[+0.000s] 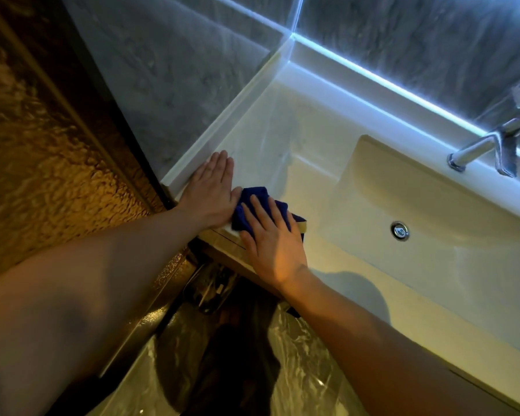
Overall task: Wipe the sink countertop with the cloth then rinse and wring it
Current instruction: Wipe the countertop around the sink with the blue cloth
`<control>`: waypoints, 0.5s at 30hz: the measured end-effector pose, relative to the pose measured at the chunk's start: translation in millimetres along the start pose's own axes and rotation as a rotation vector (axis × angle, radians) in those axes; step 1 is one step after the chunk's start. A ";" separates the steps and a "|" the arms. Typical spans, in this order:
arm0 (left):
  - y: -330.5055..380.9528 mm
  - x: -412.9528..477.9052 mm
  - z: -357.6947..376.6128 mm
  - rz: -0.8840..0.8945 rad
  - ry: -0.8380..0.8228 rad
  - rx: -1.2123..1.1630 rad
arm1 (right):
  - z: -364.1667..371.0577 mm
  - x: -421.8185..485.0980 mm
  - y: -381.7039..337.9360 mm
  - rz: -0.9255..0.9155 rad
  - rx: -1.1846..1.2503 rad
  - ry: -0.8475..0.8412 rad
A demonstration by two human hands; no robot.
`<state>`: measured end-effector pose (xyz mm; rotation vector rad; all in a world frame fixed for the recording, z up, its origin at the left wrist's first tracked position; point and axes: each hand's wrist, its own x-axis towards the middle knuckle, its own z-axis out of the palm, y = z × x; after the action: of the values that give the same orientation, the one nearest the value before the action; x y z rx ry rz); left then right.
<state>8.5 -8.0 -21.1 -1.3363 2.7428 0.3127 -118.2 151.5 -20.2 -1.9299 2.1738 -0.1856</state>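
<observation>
A blue cloth (248, 205) lies bunched on the white sink countertop (270, 142), at its near left corner. My right hand (272, 238) presses flat on the cloth with straight fingers. My left hand (212, 190) rests flat on the countertop just left of the cloth, fingers straight and pointing at the wall, its thumb side touching the cloth. The cloth's far right edge hangs over the counter's front rim.
The sink basin (433, 211) with its chrome drain (400, 230) lies to the right. A chrome tap (487, 148) juts from the back wall under a lit strip. A grey tiled wall bounds the counter's left side. Dark floor shows below.
</observation>
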 end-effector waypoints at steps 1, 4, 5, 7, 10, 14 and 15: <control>0.4 -0.7 -0.5 -0.001 0.002 0.002 | 1.2 -4.5 -0.6 -0.021 -0.001 0.003; 1.8 -2.1 -0.4 -0.010 0.003 -0.004 | 4.7 -18.3 -1.0 -0.078 0.005 -0.009; 1.9 -2.3 -0.4 -0.014 0.001 -0.006 | 5.1 -23.2 -0.9 -0.093 0.015 -0.014; 2.2 -2.1 -0.4 -0.020 -0.003 -0.004 | 6.1 -34.9 0.7 -0.121 0.038 -0.018; 2.8 -2.0 -0.5 -0.028 -0.008 -0.002 | 5.9 -55.2 6.7 -0.184 0.082 -0.016; 2.2 -1.1 -0.6 -0.028 -0.011 -0.007 | -2.2 -87.1 24.8 -0.215 0.176 -0.117; 2.0 -1.0 -0.7 -0.028 -0.009 -0.008 | -4.7 -97.2 31.9 -0.217 0.217 -0.158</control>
<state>7.5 -6.2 -20.0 -1.3709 2.7152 0.3273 -139.6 251.6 -15.1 -1.9784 1.7658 -0.2827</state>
